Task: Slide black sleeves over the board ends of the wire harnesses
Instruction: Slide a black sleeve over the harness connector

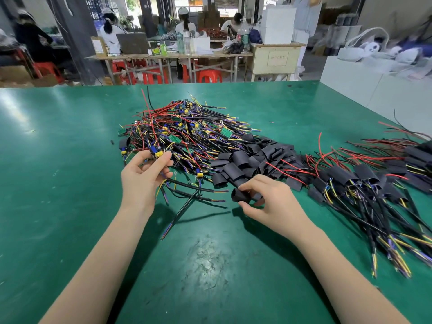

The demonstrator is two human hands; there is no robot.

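Note:
My left hand (142, 176) pinches the board end of a wire harness (157, 152), a small blue and yellow part at my fingertips, at the near edge of the big tangled harness pile (184, 129); its black cable (187, 202) trails down toward me. My right hand (268, 202) grips one black sleeve (239, 195) between thumb and fingers, just above the table. Behind that hand lies a heap of loose black sleeves (254, 157). The held sleeve and the held board end are apart.
On the right lies a pile of harnesses with sleeves on their ends (364, 185), cables fanning toward the near right. The green table (70, 183) stretches left and near. White boxes (374, 85) border the far right edge. People work at benches behind.

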